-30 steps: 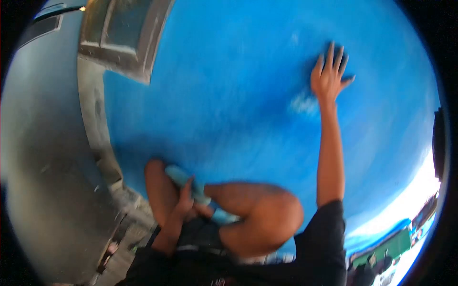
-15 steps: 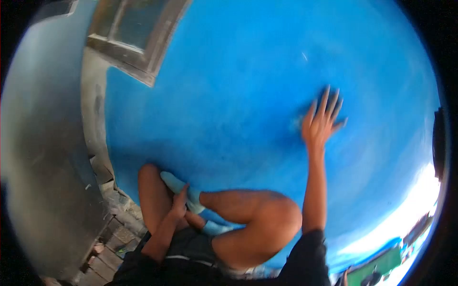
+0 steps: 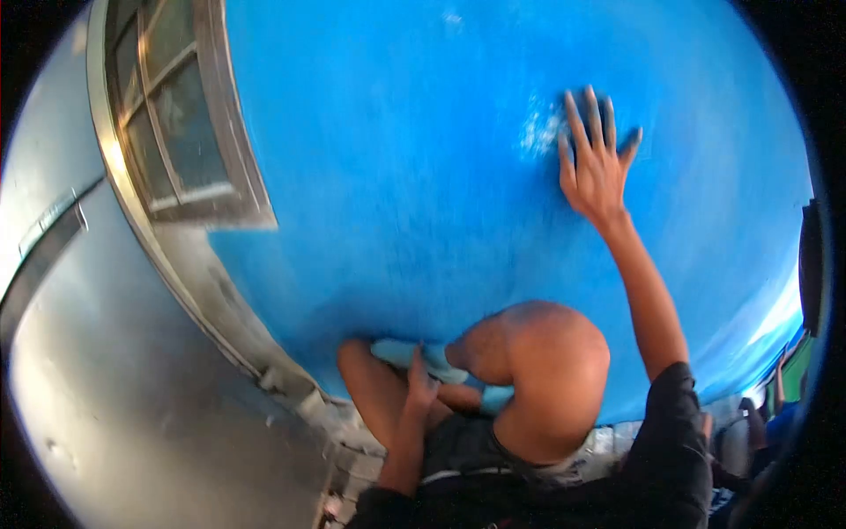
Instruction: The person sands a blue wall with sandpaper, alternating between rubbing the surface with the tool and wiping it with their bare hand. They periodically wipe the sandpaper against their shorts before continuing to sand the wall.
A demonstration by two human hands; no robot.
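Observation:
My right hand (image 3: 599,172) lies flat on a bright blue painted wall (image 3: 423,194), its fingers spread and their tips darkened. Beside these fingers a pale, whitish patch (image 3: 539,130) marks the paint. Low in the view, my left hand (image 3: 423,386) is closed round my foot in a light blue sock (image 3: 397,353); part of its grip is hidden. My legs are folded, with one bent knee (image 3: 560,370) raised between my arms. A second light blue sock (image 3: 496,398) shows behind that leg.
A wood-framed window (image 3: 181,115) is set in the wall at upper left. A grey metal door or panel (image 3: 159,353) stands at left. Paving bricks (image 3: 357,467) lie below. At lower right are other people (image 3: 749,441) and something green (image 3: 797,370).
My view has turned, bringing more of the window and metal panel in. My right hand is higher on the wall, and the whitish patch shows more clearly. My left hand stays at the foot.

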